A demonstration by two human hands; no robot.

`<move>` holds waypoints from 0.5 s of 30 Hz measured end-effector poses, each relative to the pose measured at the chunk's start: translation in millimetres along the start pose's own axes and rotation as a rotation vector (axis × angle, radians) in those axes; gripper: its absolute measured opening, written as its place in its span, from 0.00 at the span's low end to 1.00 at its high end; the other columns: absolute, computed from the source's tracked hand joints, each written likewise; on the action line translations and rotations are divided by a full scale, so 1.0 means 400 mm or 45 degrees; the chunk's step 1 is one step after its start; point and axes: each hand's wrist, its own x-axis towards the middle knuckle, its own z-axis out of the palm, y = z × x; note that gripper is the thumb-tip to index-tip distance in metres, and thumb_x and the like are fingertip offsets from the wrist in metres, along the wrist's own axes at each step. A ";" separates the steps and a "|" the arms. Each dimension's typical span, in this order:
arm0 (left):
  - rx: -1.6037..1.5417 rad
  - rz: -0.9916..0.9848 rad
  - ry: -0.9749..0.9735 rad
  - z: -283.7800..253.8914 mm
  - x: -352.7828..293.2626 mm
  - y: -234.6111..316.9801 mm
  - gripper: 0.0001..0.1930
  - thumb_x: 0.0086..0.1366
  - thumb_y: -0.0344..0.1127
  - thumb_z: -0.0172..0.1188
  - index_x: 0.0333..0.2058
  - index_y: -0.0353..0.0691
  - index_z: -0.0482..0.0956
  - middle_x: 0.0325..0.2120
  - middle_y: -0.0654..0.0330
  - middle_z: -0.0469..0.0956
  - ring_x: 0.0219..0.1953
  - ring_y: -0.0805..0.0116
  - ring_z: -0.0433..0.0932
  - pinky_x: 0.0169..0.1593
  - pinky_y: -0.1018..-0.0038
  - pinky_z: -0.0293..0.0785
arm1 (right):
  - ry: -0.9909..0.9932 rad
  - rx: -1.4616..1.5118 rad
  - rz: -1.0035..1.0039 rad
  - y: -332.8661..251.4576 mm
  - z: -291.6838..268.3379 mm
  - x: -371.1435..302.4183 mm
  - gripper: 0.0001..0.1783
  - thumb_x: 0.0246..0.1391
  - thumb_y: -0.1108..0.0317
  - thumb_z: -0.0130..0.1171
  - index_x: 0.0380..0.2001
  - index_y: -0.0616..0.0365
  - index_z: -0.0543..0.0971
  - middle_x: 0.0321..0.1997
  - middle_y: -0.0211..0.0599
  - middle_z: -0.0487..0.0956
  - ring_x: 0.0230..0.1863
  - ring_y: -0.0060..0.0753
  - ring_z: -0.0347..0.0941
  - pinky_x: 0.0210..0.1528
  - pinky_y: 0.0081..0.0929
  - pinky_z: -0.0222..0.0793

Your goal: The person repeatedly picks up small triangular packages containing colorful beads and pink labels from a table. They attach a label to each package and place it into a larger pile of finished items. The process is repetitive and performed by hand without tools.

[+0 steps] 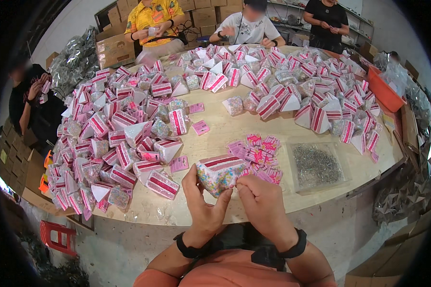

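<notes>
My left hand (205, 210) grips the toy cake slice (219, 173), long axis roughly left-right, my right hand (259, 198) pinched closed just off its near right corner, can't tell on what, cards (259, 157) just beyond on the right.

White wall (64, 31); grey floor (129, 244); red stool (57, 226) lower left; shelving (361, 19) behind.

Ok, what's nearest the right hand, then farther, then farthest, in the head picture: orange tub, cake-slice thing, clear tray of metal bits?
1. Cake-slice thing: just left of the right hand, in the left hand.
2. Clear tray: on the table, to the right.
3. Orange tub: far right, at the table's edge.
</notes>
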 end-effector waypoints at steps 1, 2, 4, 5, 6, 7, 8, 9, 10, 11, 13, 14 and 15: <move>0.007 0.016 0.002 0.000 0.000 0.000 0.43 0.52 0.29 0.68 0.61 0.26 0.49 0.52 0.50 0.57 0.54 0.59 0.64 0.57 0.66 0.65 | -0.013 0.049 0.042 0.000 0.000 0.001 0.06 0.56 0.69 0.50 0.33 0.60 0.74 0.25 0.49 0.75 0.29 0.53 0.74 0.28 0.40 0.68; -0.004 0.003 0.004 -0.001 -0.001 0.000 0.43 0.52 0.29 0.68 0.61 0.26 0.49 0.52 0.50 0.57 0.54 0.59 0.64 0.56 0.66 0.65 | -0.025 0.098 0.083 0.000 0.000 0.002 0.06 0.56 0.69 0.50 0.33 0.60 0.74 0.25 0.48 0.75 0.29 0.53 0.74 0.28 0.40 0.68; -0.036 -0.025 -0.003 0.002 0.000 0.002 0.43 0.52 0.28 0.68 0.61 0.26 0.50 0.52 0.50 0.57 0.54 0.59 0.64 0.56 0.66 0.65 | -0.003 0.074 0.085 0.000 0.004 -0.002 0.06 0.56 0.69 0.51 0.35 0.60 0.73 0.25 0.48 0.75 0.29 0.53 0.74 0.28 0.41 0.68; -0.038 -0.031 -0.008 0.002 0.001 0.003 0.43 0.52 0.28 0.68 0.61 0.27 0.50 0.52 0.50 0.57 0.54 0.59 0.64 0.56 0.67 0.66 | 0.007 0.062 0.085 0.000 0.007 -0.003 0.07 0.56 0.69 0.51 0.36 0.59 0.73 0.25 0.48 0.75 0.29 0.53 0.74 0.28 0.41 0.67; -0.037 -0.037 -0.009 0.001 0.001 0.003 0.43 0.52 0.28 0.68 0.61 0.27 0.50 0.52 0.51 0.58 0.54 0.59 0.64 0.56 0.67 0.66 | 0.002 0.106 0.170 -0.007 0.006 -0.001 0.07 0.55 0.69 0.52 0.36 0.59 0.72 0.24 0.48 0.75 0.28 0.52 0.74 0.28 0.40 0.67; -0.036 -0.043 -0.010 0.000 0.002 0.002 0.42 0.52 0.28 0.68 0.61 0.27 0.50 0.52 0.51 0.58 0.54 0.59 0.64 0.56 0.67 0.66 | -0.004 0.151 0.254 -0.019 0.003 0.001 0.08 0.55 0.70 0.52 0.37 0.59 0.72 0.24 0.48 0.75 0.28 0.51 0.75 0.28 0.39 0.67; -0.043 -0.052 -0.025 -0.001 -0.001 0.000 0.42 0.52 0.28 0.67 0.61 0.28 0.50 0.52 0.51 0.58 0.54 0.60 0.65 0.55 0.67 0.66 | -0.012 0.197 0.337 -0.026 0.003 0.002 0.08 0.55 0.70 0.52 0.38 0.59 0.71 0.24 0.47 0.75 0.27 0.49 0.75 0.28 0.38 0.67; -0.049 -0.061 -0.038 -0.002 -0.007 -0.004 0.42 0.52 0.27 0.67 0.61 0.28 0.51 0.52 0.52 0.58 0.53 0.60 0.65 0.55 0.67 0.66 | -0.036 0.299 0.343 -0.016 0.010 0.003 0.09 0.54 0.70 0.53 0.39 0.59 0.71 0.23 0.45 0.74 0.26 0.45 0.74 0.27 0.35 0.66; -0.052 -0.070 -0.048 -0.003 -0.013 -0.008 0.42 0.52 0.27 0.67 0.61 0.29 0.51 0.52 0.52 0.58 0.53 0.61 0.65 0.55 0.68 0.67 | -0.063 0.402 0.347 0.004 0.021 0.005 0.10 0.54 0.70 0.54 0.39 0.59 0.70 0.22 0.43 0.74 0.25 0.40 0.74 0.27 0.33 0.66; -0.100 -0.136 -0.049 -0.003 -0.019 -0.009 0.41 0.52 0.26 0.67 0.61 0.30 0.51 0.52 0.52 0.58 0.53 0.61 0.65 0.55 0.68 0.67 | -0.095 0.503 0.348 0.013 0.028 0.007 0.10 0.54 0.70 0.54 0.39 0.59 0.70 0.21 0.40 0.73 0.23 0.36 0.73 0.26 0.30 0.65; -0.180 -0.239 -0.045 -0.004 -0.013 -0.009 0.41 0.52 0.25 0.66 0.61 0.31 0.52 0.52 0.53 0.59 0.52 0.63 0.65 0.54 0.68 0.67 | -0.145 0.553 0.463 -0.004 0.011 0.017 0.10 0.52 0.72 0.56 0.38 0.60 0.70 0.21 0.34 0.72 0.23 0.25 0.70 0.25 0.24 0.63; -0.244 -0.272 -0.060 -0.003 -0.014 -0.015 0.40 0.51 0.24 0.66 0.60 0.32 0.53 0.51 0.54 0.59 0.51 0.64 0.65 0.54 0.69 0.67 | -0.188 0.587 0.512 -0.008 0.009 0.024 0.10 0.51 0.73 0.57 0.37 0.60 0.71 0.21 0.31 0.71 0.23 0.20 0.68 0.25 0.21 0.62; -0.234 -0.290 -0.067 0.000 -0.009 -0.011 0.40 0.51 0.25 0.67 0.60 0.32 0.53 0.51 0.54 0.60 0.51 0.65 0.66 0.54 0.69 0.68 | -0.153 0.613 0.470 0.004 0.012 0.024 0.10 0.50 0.74 0.58 0.36 0.60 0.71 0.22 0.29 0.71 0.23 0.17 0.66 0.25 0.19 0.62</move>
